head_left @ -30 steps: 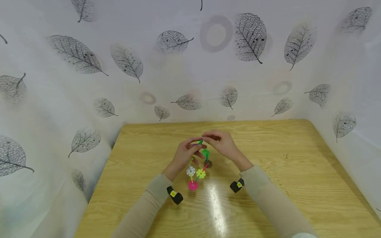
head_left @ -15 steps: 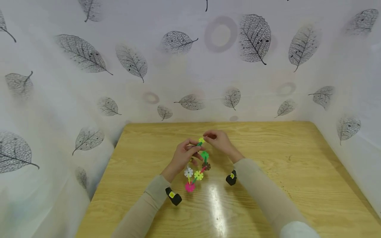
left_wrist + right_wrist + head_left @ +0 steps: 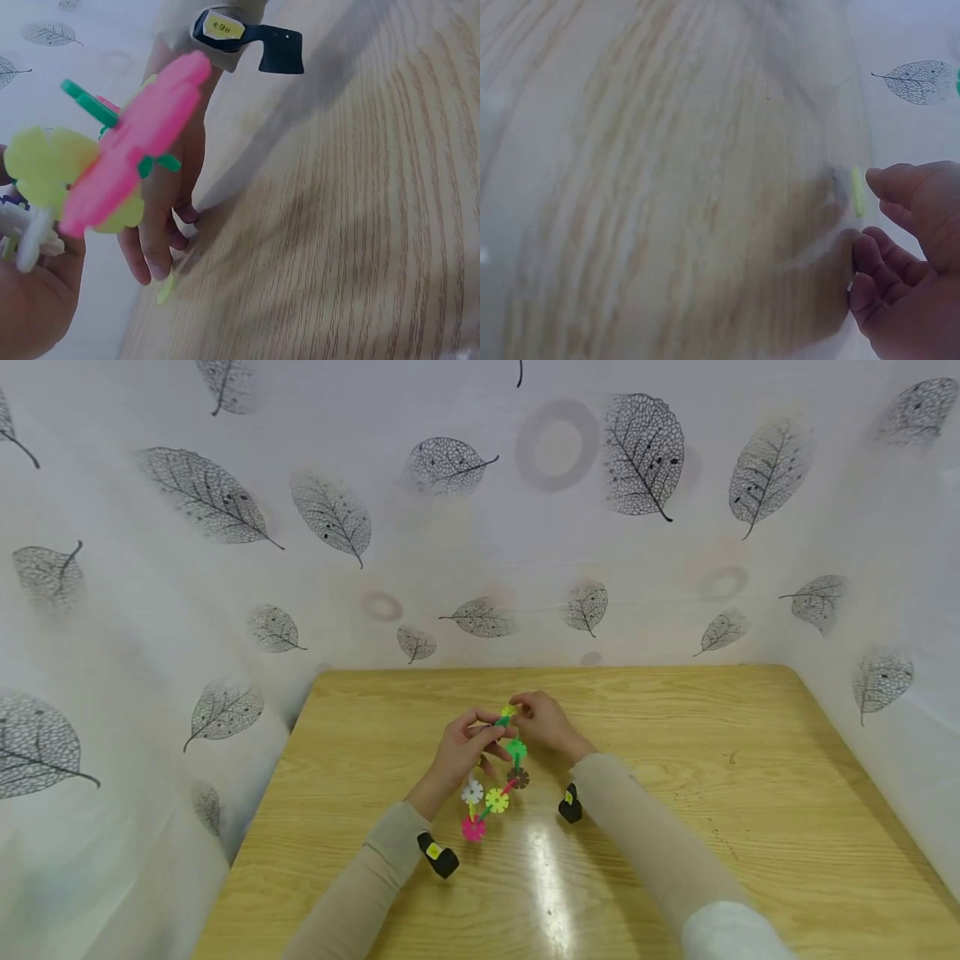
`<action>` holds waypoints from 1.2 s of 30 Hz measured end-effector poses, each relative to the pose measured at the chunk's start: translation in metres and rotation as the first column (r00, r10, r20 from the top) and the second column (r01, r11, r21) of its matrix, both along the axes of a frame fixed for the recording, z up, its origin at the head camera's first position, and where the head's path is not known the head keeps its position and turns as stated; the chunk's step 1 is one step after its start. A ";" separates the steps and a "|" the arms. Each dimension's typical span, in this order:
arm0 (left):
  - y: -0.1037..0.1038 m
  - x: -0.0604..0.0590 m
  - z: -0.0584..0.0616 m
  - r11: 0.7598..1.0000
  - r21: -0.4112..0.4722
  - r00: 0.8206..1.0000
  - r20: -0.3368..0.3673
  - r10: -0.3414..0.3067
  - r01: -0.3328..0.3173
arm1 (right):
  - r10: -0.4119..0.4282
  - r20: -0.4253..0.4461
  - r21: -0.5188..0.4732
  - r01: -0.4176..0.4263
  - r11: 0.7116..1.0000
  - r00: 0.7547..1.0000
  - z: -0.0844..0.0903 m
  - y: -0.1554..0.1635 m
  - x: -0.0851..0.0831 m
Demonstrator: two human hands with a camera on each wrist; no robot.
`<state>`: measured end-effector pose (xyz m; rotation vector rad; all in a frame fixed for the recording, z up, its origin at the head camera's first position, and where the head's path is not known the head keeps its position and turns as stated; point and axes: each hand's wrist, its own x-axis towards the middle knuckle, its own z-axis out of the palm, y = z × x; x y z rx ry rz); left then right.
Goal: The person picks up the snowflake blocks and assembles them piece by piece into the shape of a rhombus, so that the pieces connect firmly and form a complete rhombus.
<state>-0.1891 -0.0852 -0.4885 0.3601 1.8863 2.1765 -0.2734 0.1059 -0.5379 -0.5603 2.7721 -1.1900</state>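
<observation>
Two hands meet above the bench (image 3: pixel 675 718) in the head view — left hand (image 3: pixel 467 750) pinching the toy chain (image 3: pixel 495 785) near its top, right hand (image 3: pixel 546 723) pinching the yellow-green piece (image 3: pixel 509 711) at its upper end, chain hanging toward the wood, likely steadied for joining. Left wrist view: pink disc (image 3: pixel 135 142) close up. Right wrist view: only curled fingers (image 3: pixel 907 225) — grip hidden.

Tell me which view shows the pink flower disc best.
The left wrist view: the pink flower disc fills the frame close up, edge-on, with green pegs through it. The head view shows it small at the chain's lower end, above the wooden table. The right wrist view does not show it.
</observation>
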 end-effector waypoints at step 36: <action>-0.002 -0.002 0.002 0.999 -0.043 1.000 -0.027 -0.001 0.000 | -0.074 0.225 -0.254 0.131 0.958 0.972 0.042 0.015 0.017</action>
